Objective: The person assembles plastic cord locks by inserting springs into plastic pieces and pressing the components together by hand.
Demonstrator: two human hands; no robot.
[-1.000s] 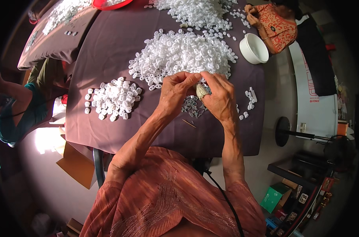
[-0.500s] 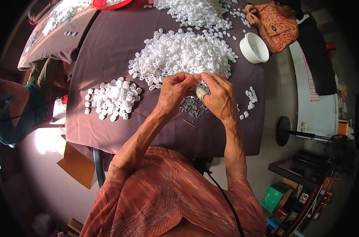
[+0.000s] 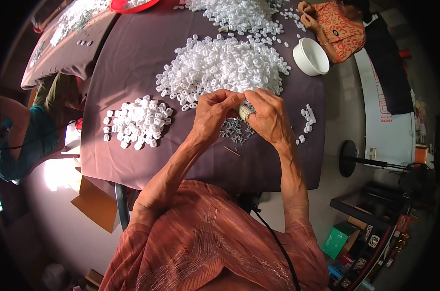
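"White plastic pieces (image 3: 225, 65) are lying in a broad heap at the table's far side. What are the hands doing?"

"The left hand (image 3: 212, 111) and right hand (image 3: 268, 114) are meeting at the fingertips before the heap's near edge. Whatever they are gripping is hiding between them; I cannot tell how tightly they are closing."

"How should they be working?"

"Probably by steadying with one hand while the other is making small moves, above the grey slivers (image 3: 237, 132), where anything slipping is landing close."

"And textures?"

"Smooth, rounded ovals are contrasting with thin, spiky slivers. A ridged cream wrap (image 3: 245, 113) is sitting against the right hand; a smaller white cluster (image 3: 141, 121) is resting left on matte plum cloth (image 3: 196, 165)."
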